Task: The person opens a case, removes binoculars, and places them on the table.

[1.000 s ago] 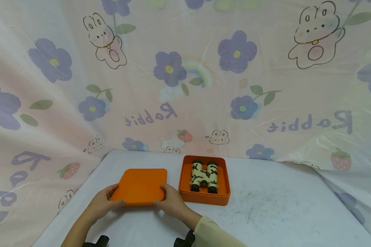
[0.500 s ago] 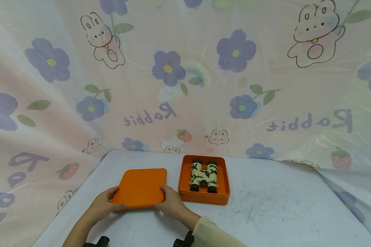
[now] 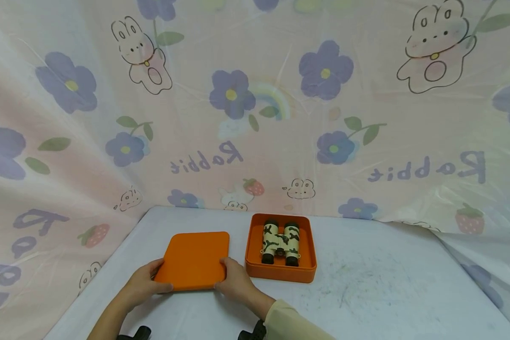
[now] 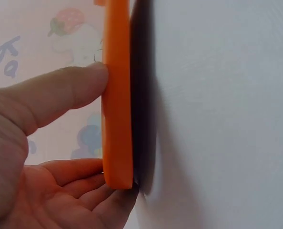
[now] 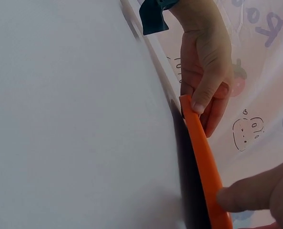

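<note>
A flat orange lid (image 3: 192, 261) lies level just over or on the white table, left of a matching orange box. My left hand (image 3: 141, 285) grips its near left corner, thumb (image 4: 86, 86) against the front edge and fingers at the left side. At the near right corner my right hand (image 3: 238, 283) holds it the same way, its thumb (image 5: 241, 194) on the front edge. A dark shadow runs along the lid's underside in both wrist views; whether it touches the table I cannot tell. Camouflage-patterned binoculars (image 3: 281, 242) sit inside the open box (image 3: 280, 274).
The white table (image 3: 391, 283) bears faint dark scuffs to the right of the box. A curtain (image 3: 272, 141) printed with rabbits and flowers hangs behind and along the left side. Black wrist mounts (image 3: 253, 331) show at the bottom edge.
The lid's near edge has come slightly down and toward me, both hands moving with it. The box and the binoculars have stayed in place.
</note>
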Demonstrator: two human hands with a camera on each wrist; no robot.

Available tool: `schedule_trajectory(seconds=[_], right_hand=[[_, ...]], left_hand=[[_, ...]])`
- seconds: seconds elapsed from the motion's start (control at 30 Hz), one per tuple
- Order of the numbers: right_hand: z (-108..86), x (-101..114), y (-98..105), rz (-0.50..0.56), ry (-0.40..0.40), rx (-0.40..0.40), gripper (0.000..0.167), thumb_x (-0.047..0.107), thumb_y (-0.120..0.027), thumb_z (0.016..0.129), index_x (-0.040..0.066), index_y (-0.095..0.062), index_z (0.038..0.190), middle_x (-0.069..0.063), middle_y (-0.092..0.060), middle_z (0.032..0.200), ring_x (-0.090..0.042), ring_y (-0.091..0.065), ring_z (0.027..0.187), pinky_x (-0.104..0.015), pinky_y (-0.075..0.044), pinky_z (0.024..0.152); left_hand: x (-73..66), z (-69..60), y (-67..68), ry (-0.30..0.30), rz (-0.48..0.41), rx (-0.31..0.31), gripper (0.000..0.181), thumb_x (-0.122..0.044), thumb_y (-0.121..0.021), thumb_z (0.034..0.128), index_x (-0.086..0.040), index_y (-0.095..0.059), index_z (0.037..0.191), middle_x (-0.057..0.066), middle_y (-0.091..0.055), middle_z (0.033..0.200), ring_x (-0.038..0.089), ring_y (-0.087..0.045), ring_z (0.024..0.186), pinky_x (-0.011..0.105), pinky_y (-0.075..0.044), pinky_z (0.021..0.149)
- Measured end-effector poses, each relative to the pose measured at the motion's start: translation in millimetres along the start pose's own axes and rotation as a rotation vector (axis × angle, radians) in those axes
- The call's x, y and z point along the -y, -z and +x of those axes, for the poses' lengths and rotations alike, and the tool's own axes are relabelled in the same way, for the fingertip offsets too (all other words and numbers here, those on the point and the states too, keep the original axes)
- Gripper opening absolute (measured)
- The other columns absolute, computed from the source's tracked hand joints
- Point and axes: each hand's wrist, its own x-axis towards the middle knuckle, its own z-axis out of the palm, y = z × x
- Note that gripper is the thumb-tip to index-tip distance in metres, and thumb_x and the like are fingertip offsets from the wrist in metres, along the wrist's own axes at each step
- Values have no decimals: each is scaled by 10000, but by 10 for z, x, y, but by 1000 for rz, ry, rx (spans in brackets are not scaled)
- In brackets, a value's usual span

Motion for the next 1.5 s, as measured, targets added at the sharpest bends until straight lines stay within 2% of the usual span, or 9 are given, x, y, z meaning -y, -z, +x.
schedule_trajectory(seconds=[0.37,0.6,0.83,1.13,1.3,1.5], right_hand=[[32,-40,-49,-48,12,-34,571,5,-769,743,-65,-543,1263,-190,-594,1282,-295,-564,1155,-513,-441,1042],[19,-63,-68,-88,54,-67,547,-14,-770,713,-98,-569,1215,-199,-622,1191,-303,-542,1065,-513,-463,990],[22,-66,-75,-94,50,-56,565,0,-794,698,-95,-573,1209,-198,-622,1182,-295,-550,1045,-520,-458,1002],[12,-48,-65,-120,37,-20,581,98,-809,722,-74,-563,1219,-173,-592,1184,-280,-505,1031,-498,-453,976],[-4,-49,-40,-96,32,6,627,162,-799,742,-34,-535,1276,-183,-536,1277,-292,-489,1109,-507,-438,1015],[-86,-35,71,-76,104,17,576,167,-728,805,9,-513,1316,-182,-497,1356,-307,-491,1243,-517,-419,1068]], left_hand=[[-19,23,-27,32,52,-22,953,-257,-846,696,127,-350,1414,335,-374,1453,496,-364,1338,589,-337,1099],[-44,-3,-39,34,59,-23,959,-264,-858,682,127,-365,1406,334,-382,1448,496,-371,1333,590,-345,1092],[-54,-37,-46,25,71,-36,954,-253,-865,672,128,-377,1398,333,-397,1438,493,-391,1321,586,-365,1079],[-31,-22,-46,28,96,-46,956,-277,-874,658,108,-400,1394,326,-418,1428,493,-405,1309,590,-375,1068],[-17,-6,-17,18,101,-41,937,-280,-867,669,101,-408,1391,322,-435,1417,479,-438,1288,579,-401,1050],[-107,-32,55,-10,129,-61,881,-355,-817,729,41,-419,1408,328,-415,1429,504,-496,1225,578,-482,957]])
